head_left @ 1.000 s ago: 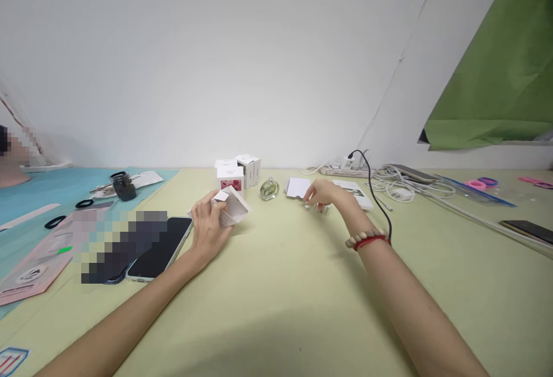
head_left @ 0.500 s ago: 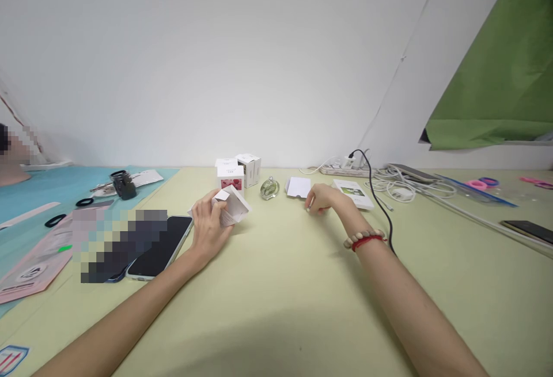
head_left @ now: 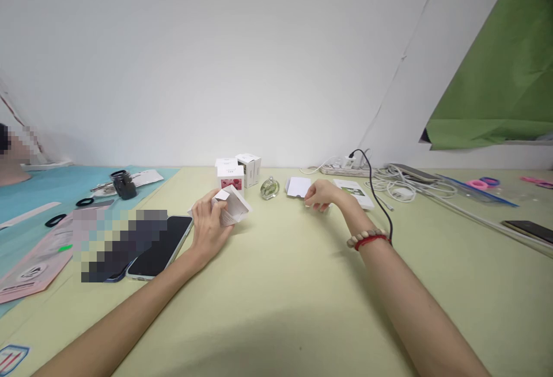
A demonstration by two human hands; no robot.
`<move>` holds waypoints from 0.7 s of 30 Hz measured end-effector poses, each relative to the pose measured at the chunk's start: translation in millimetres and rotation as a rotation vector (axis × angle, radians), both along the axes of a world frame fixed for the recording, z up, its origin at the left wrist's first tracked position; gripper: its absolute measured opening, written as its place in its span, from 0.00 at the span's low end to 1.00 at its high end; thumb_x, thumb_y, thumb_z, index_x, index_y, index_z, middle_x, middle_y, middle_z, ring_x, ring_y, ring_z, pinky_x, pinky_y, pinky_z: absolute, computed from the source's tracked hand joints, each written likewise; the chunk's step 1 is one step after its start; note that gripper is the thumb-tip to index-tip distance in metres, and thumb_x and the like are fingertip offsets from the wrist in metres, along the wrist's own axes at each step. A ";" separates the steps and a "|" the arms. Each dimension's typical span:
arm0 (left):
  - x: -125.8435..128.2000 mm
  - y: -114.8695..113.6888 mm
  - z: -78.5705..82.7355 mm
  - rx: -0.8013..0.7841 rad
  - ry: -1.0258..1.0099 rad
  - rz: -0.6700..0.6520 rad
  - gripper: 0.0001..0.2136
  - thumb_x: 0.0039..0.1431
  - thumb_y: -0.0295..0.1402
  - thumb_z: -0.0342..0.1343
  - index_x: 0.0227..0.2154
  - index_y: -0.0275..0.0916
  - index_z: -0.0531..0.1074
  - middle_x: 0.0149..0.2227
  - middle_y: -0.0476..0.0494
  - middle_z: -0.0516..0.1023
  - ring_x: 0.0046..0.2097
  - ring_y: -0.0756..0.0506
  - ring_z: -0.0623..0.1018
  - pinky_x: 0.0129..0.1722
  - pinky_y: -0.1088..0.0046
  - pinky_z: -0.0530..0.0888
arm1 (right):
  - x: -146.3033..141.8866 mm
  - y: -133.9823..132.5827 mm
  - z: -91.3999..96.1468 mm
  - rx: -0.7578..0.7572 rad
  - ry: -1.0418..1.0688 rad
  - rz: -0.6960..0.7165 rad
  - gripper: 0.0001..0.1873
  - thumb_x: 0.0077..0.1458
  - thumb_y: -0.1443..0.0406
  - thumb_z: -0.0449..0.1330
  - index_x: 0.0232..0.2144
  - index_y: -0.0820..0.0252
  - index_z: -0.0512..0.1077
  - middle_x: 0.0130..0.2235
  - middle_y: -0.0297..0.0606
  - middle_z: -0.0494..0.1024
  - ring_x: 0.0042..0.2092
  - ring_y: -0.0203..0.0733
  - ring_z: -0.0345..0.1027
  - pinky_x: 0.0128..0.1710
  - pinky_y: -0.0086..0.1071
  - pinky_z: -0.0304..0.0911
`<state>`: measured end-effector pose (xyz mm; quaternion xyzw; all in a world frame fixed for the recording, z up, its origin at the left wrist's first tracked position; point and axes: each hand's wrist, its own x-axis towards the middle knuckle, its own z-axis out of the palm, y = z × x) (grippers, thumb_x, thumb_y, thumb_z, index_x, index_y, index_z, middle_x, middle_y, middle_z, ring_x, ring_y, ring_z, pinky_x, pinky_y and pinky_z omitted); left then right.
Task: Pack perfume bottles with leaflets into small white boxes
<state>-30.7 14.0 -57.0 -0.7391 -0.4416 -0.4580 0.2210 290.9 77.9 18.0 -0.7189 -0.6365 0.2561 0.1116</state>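
Observation:
My left hand point(head_left: 208, 225) is wrapped round a small white cardboard box point(head_left: 237, 206), tilted on the table with its open end and flaps facing right. My right hand point(head_left: 322, 194) hovers low over the table, wrist bent and fingers curled downward; whatever is between the fingertips, if anything, is too small to make out. Just left of it, a white folded card piece point(head_left: 298, 186) lies on the table. Between my hands, farther back, stands a clear glass bottle point(head_left: 270, 188) with greenish contents. Several closed white boxes point(head_left: 230, 173) stand behind my left hand.
Left of my left arm lies a phone point(head_left: 162, 247); a dark jar point(head_left: 122, 184) stands farther back. A white flat box point(head_left: 355, 193) with a green picture, a power strip point(head_left: 345, 170) and cables point(head_left: 406, 189) lie at right. A person's part shows at far left.
My right hand has lifted slightly, its wrist shifting a little to the right. My left hand and the white box it holds have barely moved.

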 end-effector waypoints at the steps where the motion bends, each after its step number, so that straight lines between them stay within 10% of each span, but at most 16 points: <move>1: 0.1 0.0 0.0 0.000 0.001 0.000 0.16 0.44 0.29 0.57 0.37 0.41 0.60 0.53 0.35 0.60 0.51 0.37 0.63 0.46 0.58 0.60 | 0.6 0.5 -0.6 0.014 0.018 -0.004 0.13 0.37 0.68 0.64 0.30 0.67 0.72 0.26 0.43 0.77 0.25 0.38 0.71 0.22 0.26 0.67; 21: 0.2 0.3 -0.4 0.003 -0.010 0.001 0.16 0.44 0.29 0.57 0.38 0.42 0.60 0.53 0.36 0.60 0.50 0.37 0.64 0.46 0.58 0.60 | 19.4 11.9 -11.0 -0.013 0.101 0.069 0.16 0.34 0.66 0.67 0.30 0.66 0.74 0.29 0.43 0.78 0.31 0.40 0.73 0.26 0.26 0.70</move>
